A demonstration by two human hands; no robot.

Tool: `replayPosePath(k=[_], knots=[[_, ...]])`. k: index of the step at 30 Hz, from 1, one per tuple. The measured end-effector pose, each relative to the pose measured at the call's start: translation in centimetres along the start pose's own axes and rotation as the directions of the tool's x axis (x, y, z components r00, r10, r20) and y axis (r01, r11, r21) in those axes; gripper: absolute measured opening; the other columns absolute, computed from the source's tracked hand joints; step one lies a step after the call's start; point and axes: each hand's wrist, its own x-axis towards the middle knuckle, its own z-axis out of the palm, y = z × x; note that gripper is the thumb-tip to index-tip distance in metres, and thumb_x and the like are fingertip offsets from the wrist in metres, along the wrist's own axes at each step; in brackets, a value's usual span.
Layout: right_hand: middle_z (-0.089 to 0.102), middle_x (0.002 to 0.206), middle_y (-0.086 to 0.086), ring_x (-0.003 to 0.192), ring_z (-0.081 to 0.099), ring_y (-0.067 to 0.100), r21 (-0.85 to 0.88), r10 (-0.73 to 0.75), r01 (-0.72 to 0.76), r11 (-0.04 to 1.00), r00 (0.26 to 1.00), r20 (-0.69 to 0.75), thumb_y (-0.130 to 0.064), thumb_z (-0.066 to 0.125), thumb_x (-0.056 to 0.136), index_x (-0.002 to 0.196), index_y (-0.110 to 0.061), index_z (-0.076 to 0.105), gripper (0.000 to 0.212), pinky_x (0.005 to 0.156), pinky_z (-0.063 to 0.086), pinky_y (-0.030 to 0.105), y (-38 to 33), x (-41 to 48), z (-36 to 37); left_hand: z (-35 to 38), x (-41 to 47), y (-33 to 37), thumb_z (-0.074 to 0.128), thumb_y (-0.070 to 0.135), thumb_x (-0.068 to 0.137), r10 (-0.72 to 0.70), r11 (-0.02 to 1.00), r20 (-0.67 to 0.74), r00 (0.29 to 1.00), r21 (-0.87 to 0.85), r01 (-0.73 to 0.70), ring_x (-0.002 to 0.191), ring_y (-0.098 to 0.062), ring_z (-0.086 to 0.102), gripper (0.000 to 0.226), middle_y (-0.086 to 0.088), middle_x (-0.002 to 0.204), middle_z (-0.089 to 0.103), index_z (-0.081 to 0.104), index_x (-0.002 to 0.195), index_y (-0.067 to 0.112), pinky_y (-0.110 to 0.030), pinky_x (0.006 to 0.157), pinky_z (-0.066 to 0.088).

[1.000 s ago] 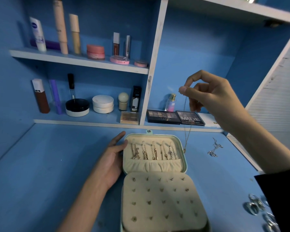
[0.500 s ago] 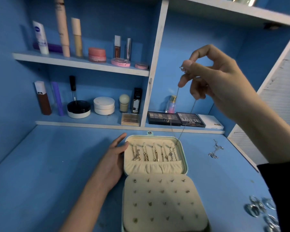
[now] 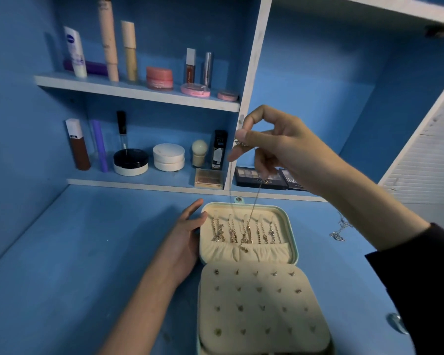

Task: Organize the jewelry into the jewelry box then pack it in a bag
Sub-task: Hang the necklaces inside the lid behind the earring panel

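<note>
An open mint jewelry box [image 3: 294, 242] with cream lining lies on the blue desk. Several chains hang in its raised lid; small studs dot the lower pad [image 3: 262, 308]. My right hand [image 3: 277, 147] pinches a thin necklace [image 3: 253, 208] above the lid, so the chain dangles down with its pendant near the lid's gathered pocket. My left hand [image 3: 185, 242] rests flat against the lid's left edge, fingers apart. Another silver necklace [image 3: 340, 229] lies loose on the desk to the right. A ring [image 3: 397, 326] shows at the lower right.
Shelves behind hold cosmetics: tubes, pink jars [image 3: 159, 78], a black-lidded jar [image 3: 130, 161], a white compact [image 3: 168, 157] and eyeshadow palettes [image 3: 259, 178]. A white shelf divider [image 3: 251, 80] stands just behind my right hand. A slatted white panel [image 3: 426, 160] is at the right.
My right hand has carried the necklace left and down over the lid's middle; the pendant now hangs at the pocket instead of the lid's right edge. The left hand stayed put.
</note>
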Motion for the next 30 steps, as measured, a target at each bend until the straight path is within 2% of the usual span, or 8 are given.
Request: replayPosePath(k=[5, 8, 14, 19, 25, 28, 30], knots=[[0.073, 0.082, 0.011, 0.038, 0.043, 0.02, -0.032, 0.08, -0.08, 0.996, 0.997, -0.011, -0.02, 0.059, 0.091, 0.089, -0.01, 0.047, 0.016, 0.039, 0.033, 0.021, 1.6, 0.6, 0.5, -0.2, 0.0, -0.1, 0.05, 0.003, 0.092, 0.015, 0.999, 0.008, 1.0, -0.046, -0.014, 0.095, -0.025, 0.064, 0.045, -0.011, 0.103, 0.069, 0.049, 0.134, 0.019, -0.035, 0.069, 0.048], [0.074, 0.082, 0.01, 0.038, 0.043, 0.019, -0.082, 0.118, -0.12, 0.989, 0.993, -0.031, -0.021, 0.06, 0.091, 0.088, -0.01, 0.047, 0.017, 0.042, 0.033, 0.024, 2.5, 0.6, 0.5, -0.3, 0.1, -0.2, 0.05, 0.002, 0.091, 0.019, 0.996, -0.002, 1.0, -0.087, -0.019, 0.09, -0.023, 0.065, 0.043, -0.009, 0.093, 0.072, 0.052, 0.131, 0.018, -0.034, 0.068, 0.048], [0.073, 0.075, 0.003, 0.041, 0.046, 0.018, -0.279, 0.145, -0.158, 0.947, 0.987, -0.064, -0.022, 0.061, 0.09, 0.083, -0.011, 0.051, 0.016, 0.042, 0.035, 0.022, 3.5, -0.5, 0.3, -0.3, 0.2, -0.3, 0.05, 0.002, 0.092, 0.027, 0.995, 0.002, 1.0, -0.094, -0.027, 0.09, -0.023, 0.065, 0.041, -0.009, 0.094, 0.072, 0.052, 0.129, 0.019, -0.034, 0.069, 0.049], [0.072, 0.07, 0.002, 0.043, 0.048, 0.018, -0.389, 0.196, -0.172, 0.905, 0.98, 0.022, -0.021, 0.065, 0.087, 0.081, -0.011, 0.056, 0.015, 0.041, 0.035, 0.015, 3.4, -1.9, 0.3, -0.4, 0.1, -0.3, 0.049, 0.002, 0.092, 0.028, 0.995, 0.009, 1.0, -0.091, -0.027, 0.09, -0.023, 0.065, 0.042, -0.01, 0.096, 0.072, 0.051, 0.131, 0.018, -0.033, 0.068, 0.049], [0.07, 0.067, 0.006, 0.055, 0.059, 0.012, -0.414, 0.191, -0.137, 0.9, 0.977, 0.092, -0.014, 0.069, 0.082, 0.074, -0.013, 0.061, 0.011, 0.051, 0.048, 0.025, 4.1, -2.2, 1.2, -0.4, 0.2, -0.3, 0.051, 0.002, 0.091, 0.022, 0.996, 0.004, 1.0, -0.081, -0.022, 0.085, -0.02, 0.067, 0.043, -0.007, 0.09, 0.073, 0.052, 0.13, 0.019, -0.031, 0.062, 0.051], [0.069, 0.069, 0.002, 0.056, 0.056, 0.008, -0.498, 0.186, -0.108, 0.86, 0.977, 0.109, -0.019, 0.072, 0.08, 0.071, -0.021, 0.066, 0.01, 0.054, 0.048, 0.026, 5.5, -2.2, 2.0, -0.4, 0.3, -0.3, 0.051, 0.002, 0.09, 0.021, 0.996, 0.002, 1.0, -0.083, -0.02, 0.088, -0.02, 0.065, 0.044, -0.007, 0.093, 0.072, 0.053, 0.13, 0.02, -0.03, 0.062, 0.051], [0.066, 0.066, -0.003, 0.054, 0.05, 0.006, -0.544, 0.195, -0.097, 0.833, 0.973, 0.124, -0.021, 0.073, 0.079, 0.069, -0.025, 0.067, 0.012, 0.052, 0.044, 0.021, 6.4, -2.4, 2.5, -0.4, 0.3, -0.3, 0.05, 0.002, 0.091, 0.027, 0.997, -0.002, 1.0, -0.075, -0.027, 0.093, -0.021, 0.063, 0.044, -0.008, 0.099, 0.07, 0.052, 0.131, 0.021, -0.031, 0.065, 0.049]])
